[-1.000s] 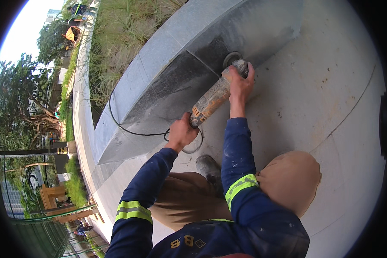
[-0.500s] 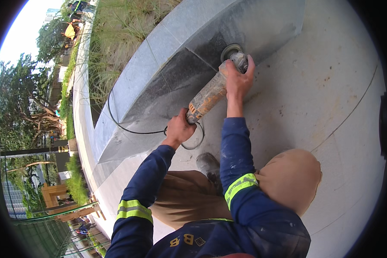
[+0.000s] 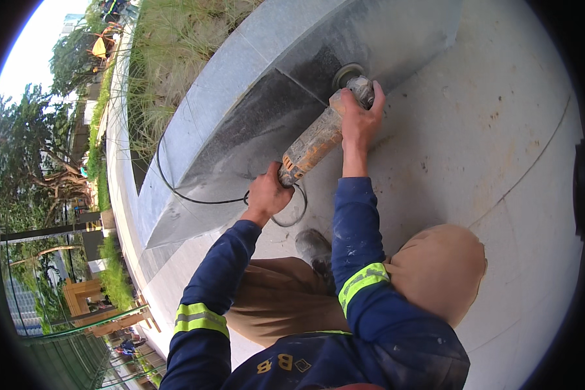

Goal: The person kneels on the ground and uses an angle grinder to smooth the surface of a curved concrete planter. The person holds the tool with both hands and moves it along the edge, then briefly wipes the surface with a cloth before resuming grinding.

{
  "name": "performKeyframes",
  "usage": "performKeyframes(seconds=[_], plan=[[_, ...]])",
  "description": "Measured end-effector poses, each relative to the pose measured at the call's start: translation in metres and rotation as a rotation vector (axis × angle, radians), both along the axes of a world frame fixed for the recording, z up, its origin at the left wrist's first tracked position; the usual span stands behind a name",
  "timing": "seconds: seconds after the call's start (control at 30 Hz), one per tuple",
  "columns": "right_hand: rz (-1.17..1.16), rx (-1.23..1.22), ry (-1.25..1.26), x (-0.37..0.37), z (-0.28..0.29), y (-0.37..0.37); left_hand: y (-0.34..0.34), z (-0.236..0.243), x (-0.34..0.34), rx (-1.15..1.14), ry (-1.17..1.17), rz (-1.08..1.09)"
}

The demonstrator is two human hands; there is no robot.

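Observation:
A dusty orange angle grinder (image 3: 313, 143) lies slanted between both hands. My left hand (image 3: 266, 194) grips its rear end, where the black cord (image 3: 195, 198) comes out. My right hand (image 3: 359, 117) is wrapped around the front of the body, just behind the round disc (image 3: 348, 70). The disc rests against the sloped grey stone face (image 3: 260, 130) of a curved kerb, at a seam between two slabs. Dark wet or ground patches spread over the stone around the disc.
Pale concrete paving (image 3: 474, 149) spreads to the right and under my bent knees (image 3: 435, 266). A grey shoe (image 3: 312, 246) shows between my arms. Grass (image 3: 175, 58) fills the planter above the kerb. Trees, a railing and a drop lie at the left.
Both hands and the grinder have slid up and to the right along the stone face, following the seam; the cord trails after them.

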State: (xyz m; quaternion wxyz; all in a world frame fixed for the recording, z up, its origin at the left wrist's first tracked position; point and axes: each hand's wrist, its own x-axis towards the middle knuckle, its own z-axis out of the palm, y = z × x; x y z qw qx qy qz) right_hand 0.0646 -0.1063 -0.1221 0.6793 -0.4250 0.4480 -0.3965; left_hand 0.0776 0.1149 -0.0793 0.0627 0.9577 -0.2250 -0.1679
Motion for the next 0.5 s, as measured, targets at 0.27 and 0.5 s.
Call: performKeyframes(seconds=[0.27,0.5], plan=[[-0.007,-0.121,-0.103,-0.001,0.012,0.003,0.005,-0.009,-0.003,-0.095,0.014,0.018],[-0.019,0.083,-0.026,0.002,-0.049,0.005,-0.003,-0.024,0.001,0.071,0.048,0.001]])
